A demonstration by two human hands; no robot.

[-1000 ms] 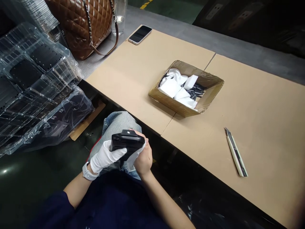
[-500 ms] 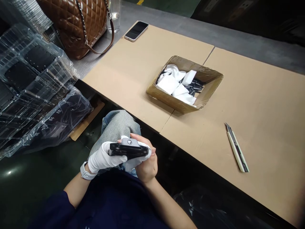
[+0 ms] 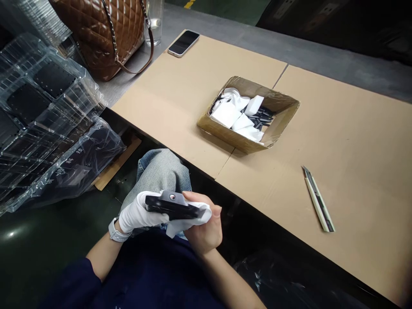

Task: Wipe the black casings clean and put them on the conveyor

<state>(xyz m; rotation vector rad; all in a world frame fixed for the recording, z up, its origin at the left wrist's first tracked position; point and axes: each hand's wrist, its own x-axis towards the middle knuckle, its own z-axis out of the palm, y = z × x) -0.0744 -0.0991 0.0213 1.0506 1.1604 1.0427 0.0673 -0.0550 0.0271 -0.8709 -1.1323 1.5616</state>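
My left hand (image 3: 138, 213), in a white glove with a white watch (image 3: 115, 230) at the wrist, grips one end of a black plastic device (image 3: 170, 206). The device has a grey raised part with a small round lens or button on it. My right hand (image 3: 205, 229) is bare and presses a white cloth (image 3: 193, 219) against the device's other end. Both hands are over my denim-clad knee (image 3: 161, 169), below the table edge. The underside of the device is hidden.
A cardboard-covered table (image 3: 354, 171) holds an open cardboard box (image 3: 231, 139) of white wipes and black parts, and a utility knife (image 3: 318, 199). Beyond lie a phone (image 3: 183, 43), a quilted brown handbag (image 3: 96, 38) and a glass (image 3: 153, 21). Clear plastic trays (image 3: 41, 98) are stacked at left.
The device has tilted flatter, with its grey part showing on top. My right hand and the cloth have shifted to the right along its far end.
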